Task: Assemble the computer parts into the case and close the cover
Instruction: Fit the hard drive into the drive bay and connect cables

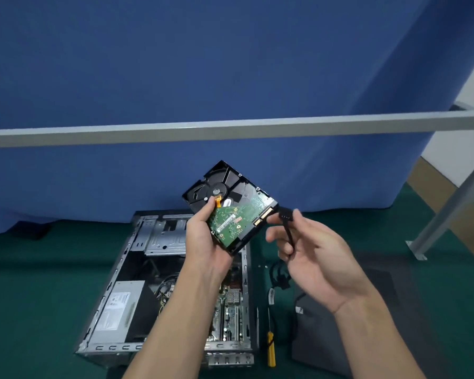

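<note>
One hard drive (230, 198), circuit board up, is held above the far end of the one open case (115, 272), gripped from below by the left hand (205, 242). The right hand (312, 258) pinches one black cable plug (286, 216) just beside the drive's connector edge. Both forearms hide much of the case's inside. To the right lie one yellow-handled screwdriver (270, 348), loose black cabling (278, 274) and one dark cover panel (367, 310), all on a green surface (39, 296). A blue cloth (175, 64) and a grey metal bar (230, 128) stand behind.
</note>
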`<state>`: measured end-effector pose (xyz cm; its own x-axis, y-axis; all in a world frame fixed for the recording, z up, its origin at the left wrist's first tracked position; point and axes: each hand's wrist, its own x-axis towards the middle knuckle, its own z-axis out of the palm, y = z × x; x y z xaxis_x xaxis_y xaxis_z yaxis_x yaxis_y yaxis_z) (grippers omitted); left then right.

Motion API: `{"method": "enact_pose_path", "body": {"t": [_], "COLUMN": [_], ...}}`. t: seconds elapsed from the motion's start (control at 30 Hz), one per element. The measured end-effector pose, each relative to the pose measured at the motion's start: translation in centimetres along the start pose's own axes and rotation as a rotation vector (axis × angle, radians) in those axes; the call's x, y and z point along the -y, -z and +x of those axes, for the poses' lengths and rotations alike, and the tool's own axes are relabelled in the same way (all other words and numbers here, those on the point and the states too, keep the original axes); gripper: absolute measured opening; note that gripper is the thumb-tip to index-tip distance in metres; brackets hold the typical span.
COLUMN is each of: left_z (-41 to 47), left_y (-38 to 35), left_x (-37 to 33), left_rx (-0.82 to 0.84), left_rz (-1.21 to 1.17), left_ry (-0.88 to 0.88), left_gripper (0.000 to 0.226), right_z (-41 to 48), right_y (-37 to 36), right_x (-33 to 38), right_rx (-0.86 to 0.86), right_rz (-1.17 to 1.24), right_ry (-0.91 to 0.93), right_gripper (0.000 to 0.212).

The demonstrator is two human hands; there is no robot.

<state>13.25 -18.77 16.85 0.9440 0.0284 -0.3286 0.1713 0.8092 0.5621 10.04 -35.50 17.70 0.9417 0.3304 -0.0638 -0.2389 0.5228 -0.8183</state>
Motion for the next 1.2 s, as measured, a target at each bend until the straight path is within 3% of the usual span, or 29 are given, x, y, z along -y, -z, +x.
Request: {"method": "enact_pose_path", "body": {"t": [0.1, 0.17, 0.23, 0.67, 0.87, 1.2], "left_z": [-1.6, -2.6, -3.3, -5.7, -5.8, -5.8], "left_y": [-0.5, -0.5, 0.0, 3.0, 3.7, 3.7], "left_x": [-2.2, -3.7, -5.3, -11.3, -12.2, -12.3], "left_rx": [-0.004, -0.041, -0.076, 0.013, 0.051, 0.117], "left_rz": [0.052, 0.063, 0.095, 0.121, 0.179, 0.210], "left_ry": [-0.041, -0.071, -0.117, -0.262, -0.280, -0.364], "left_gripper": [0.024, 0.056, 0.070, 0.056, 0.056, 0.052], "right_z": [0.0, 0.1, 0.3, 0.7, 0.5, 0.8], "right_y": [-3.1, -4.8, -6.5, -13.2, -13.6, -13.8], "right_x": [-0.5, -1.0, -1.5, -4.7, -5.2, -5.8], "right_rx": [-0.038, -0.077, -0.124, -0.145, -0.173, -0.210], "right_rz": [-0.144, -0.187, -0.264, -0.349, -0.405, -0.245], "right_ry": [0.091, 0.149, 0.203, 0.345, 0.293, 0.276], "right_gripper": [0.015, 0.013, 0.012, 0.019, 0.021, 0.013]}}
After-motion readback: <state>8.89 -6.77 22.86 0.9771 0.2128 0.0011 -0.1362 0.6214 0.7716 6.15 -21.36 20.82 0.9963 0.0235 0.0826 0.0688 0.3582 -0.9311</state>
